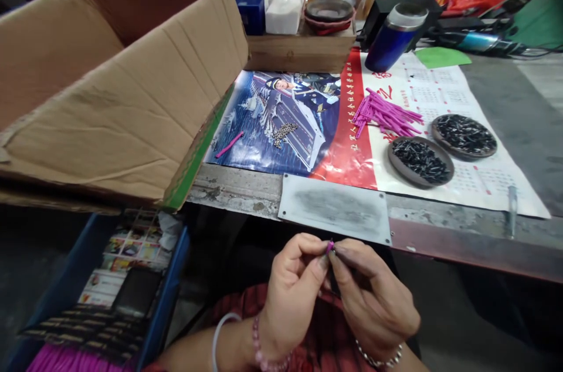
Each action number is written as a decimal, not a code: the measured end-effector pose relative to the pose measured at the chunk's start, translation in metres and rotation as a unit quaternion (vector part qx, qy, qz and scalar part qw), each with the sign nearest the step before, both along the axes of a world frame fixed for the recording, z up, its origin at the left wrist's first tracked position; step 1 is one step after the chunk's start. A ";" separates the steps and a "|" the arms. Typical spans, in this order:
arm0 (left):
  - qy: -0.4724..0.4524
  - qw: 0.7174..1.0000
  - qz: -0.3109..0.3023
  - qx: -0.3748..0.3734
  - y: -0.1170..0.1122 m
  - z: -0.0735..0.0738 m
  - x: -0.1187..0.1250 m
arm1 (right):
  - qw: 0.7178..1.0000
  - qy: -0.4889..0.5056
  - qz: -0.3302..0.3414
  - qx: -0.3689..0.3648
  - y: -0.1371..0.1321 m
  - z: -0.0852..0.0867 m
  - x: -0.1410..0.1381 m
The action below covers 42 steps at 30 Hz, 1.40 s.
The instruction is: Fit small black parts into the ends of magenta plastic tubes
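My left hand [290, 296] and my right hand [373, 296] meet in front of the table's near edge. Between both sets of fingertips sits a small magenta plastic stick [329, 247], only its end showing, with a dark bit beside it that I cannot make out. Both hands are closed in a pinch. On the table, a pile of magenta plastic sticks [387, 114] lies behind two round dishes. The nearer dish [393, 162] and the farther dish [493, 148] hold many small black pieces. A single magenta stick [229, 145] lies to the left, near a cluster of small metallic bits [285, 134].
A large cardboard box [132, 108] stands on the left, above a blue bin [176, 278]. A grey plate [334, 208] lies at the table's front edge. Farther back are a blue tumbler [387, 46], a tissue box [281, 14] and a green sheet [442, 57].
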<state>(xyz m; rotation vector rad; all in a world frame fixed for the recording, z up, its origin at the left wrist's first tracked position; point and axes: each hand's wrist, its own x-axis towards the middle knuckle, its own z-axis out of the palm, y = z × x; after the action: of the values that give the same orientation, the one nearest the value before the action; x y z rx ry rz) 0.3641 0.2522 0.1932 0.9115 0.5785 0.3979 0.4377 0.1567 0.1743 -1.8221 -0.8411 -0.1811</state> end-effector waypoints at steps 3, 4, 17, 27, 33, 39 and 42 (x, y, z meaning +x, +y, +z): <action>-0.016 1.000 -0.002 0.025 0.000 -0.002 -0.001 | 0.999 0.040 0.002 0.023 0.002 -0.001 -0.001; -0.021 0.999 -0.002 0.035 0.000 -0.002 -0.001 | 0.998 0.051 -0.004 0.030 0.003 -0.001 -0.002; -0.055 0.979 0.012 0.198 -0.012 0.009 -0.002 | 0.999 0.001 -0.037 -0.024 -0.014 0.016 -0.004; -0.050 0.978 0.033 0.198 -0.014 0.001 -0.003 | 0.999 0.023 -0.021 -0.024 -0.006 0.014 -0.004; -0.064 0.979 0.036 0.190 -0.018 0.000 -0.003 | 0.993 0.106 -0.015 0.044 -0.002 0.007 -0.006; -0.061 0.965 0.046 0.249 -0.018 -0.006 -0.003 | 0.998 0.054 0.000 0.025 0.001 0.014 -0.002; -0.059 0.952 0.053 0.297 -0.017 -0.009 -0.003 | 0.999 0.036 -0.007 -0.004 0.002 0.016 -0.003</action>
<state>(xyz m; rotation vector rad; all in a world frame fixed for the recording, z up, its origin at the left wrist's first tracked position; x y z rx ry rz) 0.3608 0.2349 0.1842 1.4242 0.4006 0.7411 0.4344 0.1583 0.1902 -1.8313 -0.7796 -0.1218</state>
